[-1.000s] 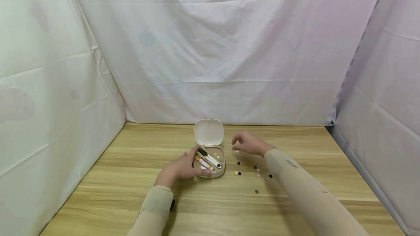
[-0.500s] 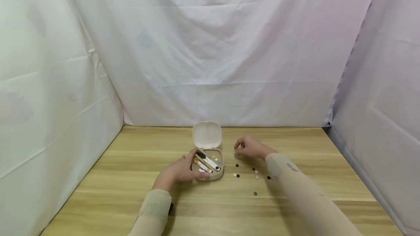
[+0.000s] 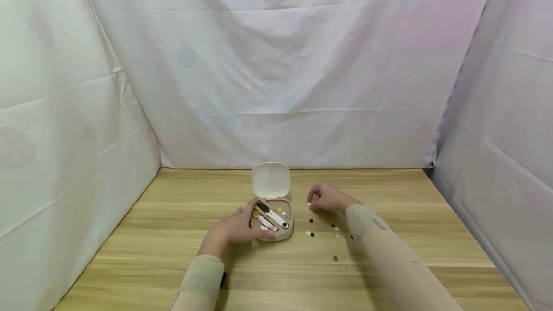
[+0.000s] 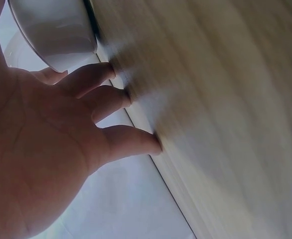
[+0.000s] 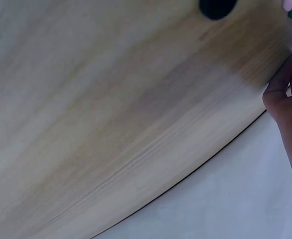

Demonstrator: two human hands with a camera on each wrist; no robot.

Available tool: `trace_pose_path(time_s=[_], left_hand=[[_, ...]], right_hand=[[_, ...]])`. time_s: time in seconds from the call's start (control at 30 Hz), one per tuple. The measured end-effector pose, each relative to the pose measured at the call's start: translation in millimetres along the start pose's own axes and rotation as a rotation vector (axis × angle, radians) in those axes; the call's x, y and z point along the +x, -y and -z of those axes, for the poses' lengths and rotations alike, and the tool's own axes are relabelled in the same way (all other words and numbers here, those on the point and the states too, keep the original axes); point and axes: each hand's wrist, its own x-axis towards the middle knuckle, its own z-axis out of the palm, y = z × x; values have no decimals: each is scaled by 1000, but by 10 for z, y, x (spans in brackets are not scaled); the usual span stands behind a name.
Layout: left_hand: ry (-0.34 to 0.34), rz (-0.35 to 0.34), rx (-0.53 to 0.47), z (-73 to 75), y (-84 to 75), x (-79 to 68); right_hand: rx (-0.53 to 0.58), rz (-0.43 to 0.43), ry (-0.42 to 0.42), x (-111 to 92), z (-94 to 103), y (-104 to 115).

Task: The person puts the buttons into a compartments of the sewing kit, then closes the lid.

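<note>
A small cream sewing box [image 3: 282, 237] stands on the table with its lid [image 3: 270, 180] raised. My left hand [image 3: 235, 227] holds it from the left, thumb on the front rim and index finger at the back corner; in the left wrist view the other fingertips rest on the tabletop. Inside lie a white tool with a black end [image 3: 273, 215], a pink-and-white strip [image 3: 267, 223], a gold round piece [image 3: 257, 214] and a few buttons [image 3: 283, 213]. To the right, my right hand [image 3: 328, 197] pinches a white button [image 3: 308, 204] at the table surface.
Several loose buttons lie on the wooden table [image 3: 276, 277] right of the box: a dark one [image 3: 311, 221], a yellow one [image 3: 307, 233], a navy one [image 3: 312, 234], pink ones [image 3: 337, 236] and a grey one [image 3: 335, 258]. White cloth [image 3: 276, 85] hangs behind and at both sides.
My right hand has come down onto the white button, and its fingers have closed on it. The left hand keeps its hold on the box. The head view has shifted slightly.
</note>
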Motion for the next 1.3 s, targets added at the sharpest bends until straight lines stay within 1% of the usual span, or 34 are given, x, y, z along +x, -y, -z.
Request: trace_pose_path(time_s=[0.1,0.23,0.33,0.43,0.7,0.9,1.3], left_hand=[[1,3,-2,3,-2,-9],[-1,2,-10,5,-11,-17],[1,2,-13,11,-18,-21],[9,5,-20,28,-22,-31],[26,25,-91,71,8,-96],[21,29,-100,68,6,-135],[24,36,-115,89,10,-133]], right_hand=[[-9,-6,7,0,-13,8],[-8,-35,4,4,-20,13],[-15,-38,1,7,-17,16],[-18,-36,1,13,-15,14],[-28,-20,6,63,-40,23],[-50,-25,8,74,-40,25],[-76,-5,22,72,-21,22]])
